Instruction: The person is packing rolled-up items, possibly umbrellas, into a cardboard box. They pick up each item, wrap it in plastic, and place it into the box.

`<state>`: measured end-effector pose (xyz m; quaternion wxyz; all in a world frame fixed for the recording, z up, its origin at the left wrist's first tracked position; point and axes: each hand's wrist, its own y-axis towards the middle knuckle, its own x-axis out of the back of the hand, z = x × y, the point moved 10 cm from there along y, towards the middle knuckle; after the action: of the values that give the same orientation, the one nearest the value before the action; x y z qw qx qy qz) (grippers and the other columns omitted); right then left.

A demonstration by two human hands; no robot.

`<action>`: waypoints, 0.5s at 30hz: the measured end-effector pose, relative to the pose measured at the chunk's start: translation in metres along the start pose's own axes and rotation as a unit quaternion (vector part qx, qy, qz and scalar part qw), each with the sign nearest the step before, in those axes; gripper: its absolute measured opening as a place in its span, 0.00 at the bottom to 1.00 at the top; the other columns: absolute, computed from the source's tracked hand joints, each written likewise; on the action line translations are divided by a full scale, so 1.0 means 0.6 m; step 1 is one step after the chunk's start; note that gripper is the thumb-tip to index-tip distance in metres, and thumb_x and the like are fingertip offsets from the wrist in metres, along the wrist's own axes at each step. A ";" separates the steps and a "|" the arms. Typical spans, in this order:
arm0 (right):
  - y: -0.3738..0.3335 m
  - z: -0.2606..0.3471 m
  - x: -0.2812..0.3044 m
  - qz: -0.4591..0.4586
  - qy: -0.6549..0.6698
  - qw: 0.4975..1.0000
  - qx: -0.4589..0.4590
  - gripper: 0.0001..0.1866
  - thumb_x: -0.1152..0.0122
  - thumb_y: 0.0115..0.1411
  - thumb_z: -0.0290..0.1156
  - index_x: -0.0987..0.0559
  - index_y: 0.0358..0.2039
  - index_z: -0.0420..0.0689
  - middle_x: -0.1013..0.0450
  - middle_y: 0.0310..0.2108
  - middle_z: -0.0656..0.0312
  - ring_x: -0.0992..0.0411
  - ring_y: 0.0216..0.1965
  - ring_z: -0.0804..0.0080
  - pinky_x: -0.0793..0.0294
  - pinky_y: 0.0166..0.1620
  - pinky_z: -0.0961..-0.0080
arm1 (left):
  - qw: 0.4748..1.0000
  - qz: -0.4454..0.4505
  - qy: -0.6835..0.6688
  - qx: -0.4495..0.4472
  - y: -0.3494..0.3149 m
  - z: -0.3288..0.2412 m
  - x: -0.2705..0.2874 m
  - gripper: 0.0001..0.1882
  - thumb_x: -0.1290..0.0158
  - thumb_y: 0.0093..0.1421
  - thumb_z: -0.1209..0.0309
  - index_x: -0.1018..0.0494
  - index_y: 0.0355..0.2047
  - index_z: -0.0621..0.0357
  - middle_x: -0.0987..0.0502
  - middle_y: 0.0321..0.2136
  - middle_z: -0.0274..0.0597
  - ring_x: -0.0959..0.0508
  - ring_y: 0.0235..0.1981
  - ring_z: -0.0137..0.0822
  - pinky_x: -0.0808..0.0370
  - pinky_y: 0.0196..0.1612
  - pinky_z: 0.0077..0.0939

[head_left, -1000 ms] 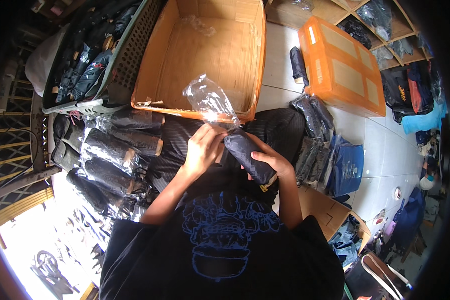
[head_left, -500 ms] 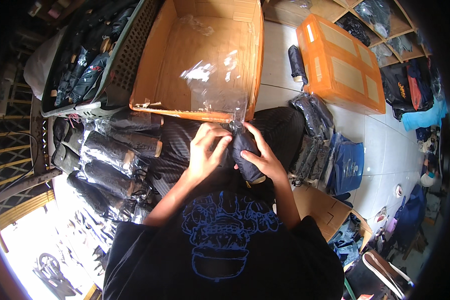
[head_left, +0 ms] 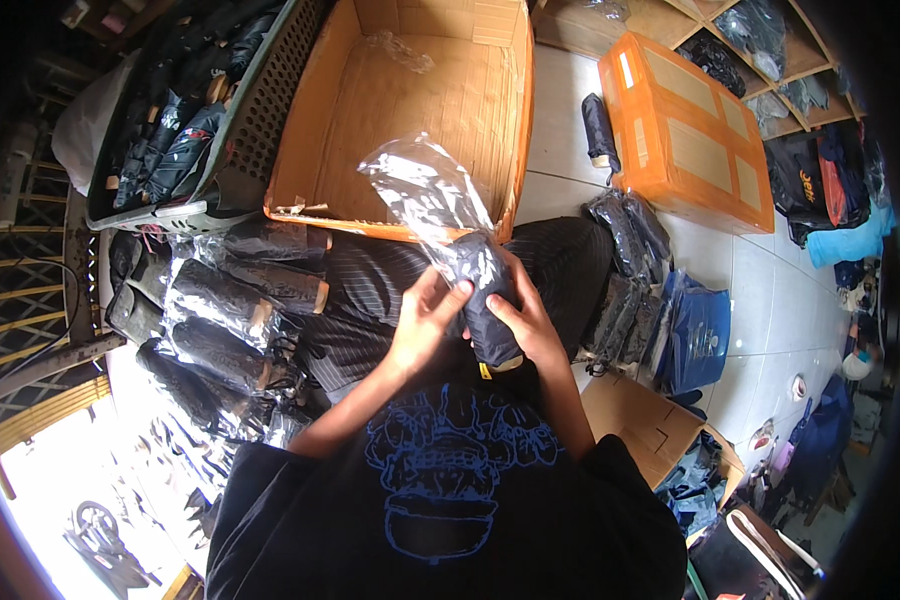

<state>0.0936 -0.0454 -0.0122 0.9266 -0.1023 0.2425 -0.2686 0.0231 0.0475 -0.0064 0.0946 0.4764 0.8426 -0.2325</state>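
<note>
A black folded umbrella [head_left: 490, 335] lies lengthwise between my hands, its tan end towards my chest. My right hand [head_left: 533, 322] is wrapped round its right side, thumb on top. From the left, my left hand [head_left: 420, 325] pinches a clear plastic bag [head_left: 425, 195] against the umbrella's far part, thumb near the upper end. The bag stands out past that end, over the near rim of an open cardboard box [head_left: 370, 226]. It seems to overlap the umbrella's far end; how far down it reaches I cannot tell.
Plastic-wrapped umbrellas [head_left: 225, 300] are piled at my left, more [head_left: 630, 235] by my right knee. A green crate [head_left: 260, 140] of umbrellas stands far left. At the right are a taped orange box [head_left: 685, 130], a single umbrella [head_left: 598, 130] and a blue package [head_left: 698, 330].
The plastic bag has swung up and straightened from a crumpled bunch beyond the umbrella. My left hand has moved right and closed on the umbrella's side; the right hand keeps its hold.
</note>
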 end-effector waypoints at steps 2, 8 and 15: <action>0.006 -0.002 0.008 0.007 -0.047 0.998 0.043 0.37 0.41 0.61 0.34 0.49 0.65 0.41 0.38 0.55 0.52 0.32 0.52 0.66 0.26 0.48 0.72 | 0.999 0.007 0.001 0.044 -0.015 0.007 -0.010 0.19 0.46 0.64 0.69 0.34 0.51 0.65 0.24 0.40 0.39 0.27 0.40 0.26 0.27 0.43 0.23; 0.004 -0.013 -0.019 0.059 0.053 0.997 0.019 0.33 0.46 0.65 0.43 0.47 0.62 0.40 0.38 0.54 0.52 0.40 0.58 0.68 0.39 0.58 0.72 | 0.993 -0.010 -0.115 -0.002 0.019 -0.008 0.008 0.23 0.49 0.65 0.58 0.33 0.51 0.65 0.26 0.44 0.40 0.25 0.42 0.29 0.28 0.47 0.25; -0.005 -0.058 -0.041 -0.051 0.032 0.985 -0.160 0.26 0.53 0.68 0.44 0.45 0.58 0.40 0.39 0.50 0.52 0.33 0.48 0.65 0.21 0.32 0.71 | 0.980 -0.147 -0.128 -0.034 0.052 -0.031 0.064 0.13 0.43 0.61 0.69 0.27 0.43 0.63 0.20 0.35 0.38 0.22 0.33 0.27 0.25 0.39 0.24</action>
<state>0.0566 -0.0367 -0.0314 0.8751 -0.2526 0.3063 -0.2766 0.0306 0.0992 -0.0139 0.1821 0.3105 0.8917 -0.2743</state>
